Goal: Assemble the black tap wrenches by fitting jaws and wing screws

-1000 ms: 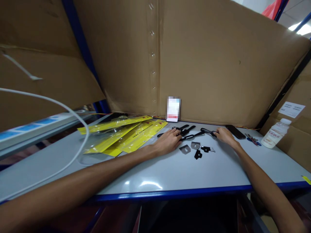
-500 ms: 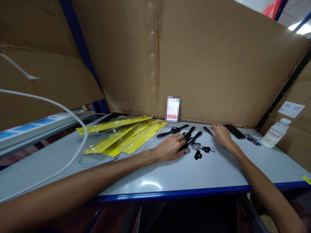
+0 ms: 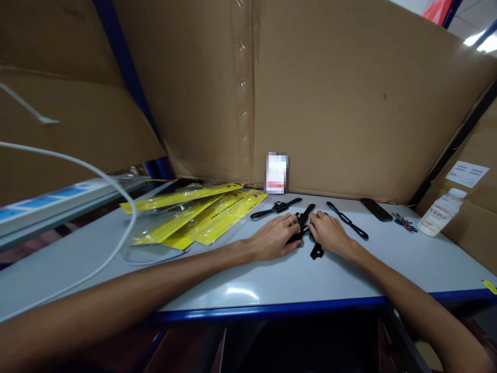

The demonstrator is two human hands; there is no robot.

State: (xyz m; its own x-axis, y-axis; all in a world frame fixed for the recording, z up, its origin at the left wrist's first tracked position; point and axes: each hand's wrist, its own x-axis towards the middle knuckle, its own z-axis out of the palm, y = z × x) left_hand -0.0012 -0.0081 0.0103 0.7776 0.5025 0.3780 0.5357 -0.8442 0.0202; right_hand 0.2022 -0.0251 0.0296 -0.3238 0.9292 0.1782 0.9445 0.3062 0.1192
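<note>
On the grey tabletop, my left hand (image 3: 277, 235) is closed on black spokeshaves (image 3: 308, 211) lying in a small pile. My right hand (image 3: 330, 233) meets it there from the right, its fingers bent onto a handle of the pile; the exact grip is partly hidden. A black blade-cap piece (image 3: 317, 252) pokes out below the right fingers. To the right lies a bare spokeshave body (image 3: 347, 220), touched by neither hand. Behind my left hand rests another spokeshave (image 3: 276, 207) with its middle fittings on.
Yellow-carded plastic packages (image 3: 221, 217) overlap at left, near a power strip (image 3: 58, 197) and a looping white cable (image 3: 134, 217). A black phone (image 3: 376, 210), keys (image 3: 404, 221) and a white bottle (image 3: 441, 212) stand or lie at right. Behind rises a cardboard wall (image 3: 330, 103) with a blurred upright card (image 3: 277, 173).
My right hand has let go of the spokeshave body at right and moved left to the pile, covering several small parts. My left hand has stayed nearly in place.
</note>
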